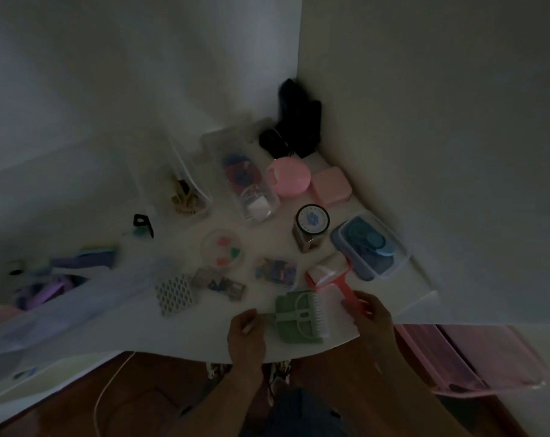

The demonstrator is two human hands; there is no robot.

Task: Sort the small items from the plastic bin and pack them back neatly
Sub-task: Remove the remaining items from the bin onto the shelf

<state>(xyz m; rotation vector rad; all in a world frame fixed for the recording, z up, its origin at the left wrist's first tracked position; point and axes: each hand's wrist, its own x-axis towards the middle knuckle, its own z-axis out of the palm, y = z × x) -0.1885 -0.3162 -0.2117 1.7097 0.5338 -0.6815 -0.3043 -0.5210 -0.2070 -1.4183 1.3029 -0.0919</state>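
Nearest, left hand: my left hand (247, 331) sits at the lower centre of the frame, fingers curled against the handle end of the green dustpan (294, 323); I cannot tell whether they grip it or only touch it.
Right hand: my right hand (373, 313), lower right of centre, has its fingers clamped on the red handle of the lint roller (330, 275), I judge so as to lay it straight beside the dustpan.
Dustpan set: a white brush (319, 315) is clipped into the pan, so the pair travels as one piece.
Middle row: a honeycomb pad (174, 293), small clear boxes (277, 271) and a round clear dish (222, 251) lie spread apart on the white table (160, 342), probably so that like can go with like.
Farther: a black-lidded jar (311, 227) and a blue-lidded box (369, 247) stand toward the right wall.
Farthest: the clear plastic bin (240, 178) lies above centre, some items inside; pink containers (289, 178) sit just beside it.
Left edge: too blurred to name.
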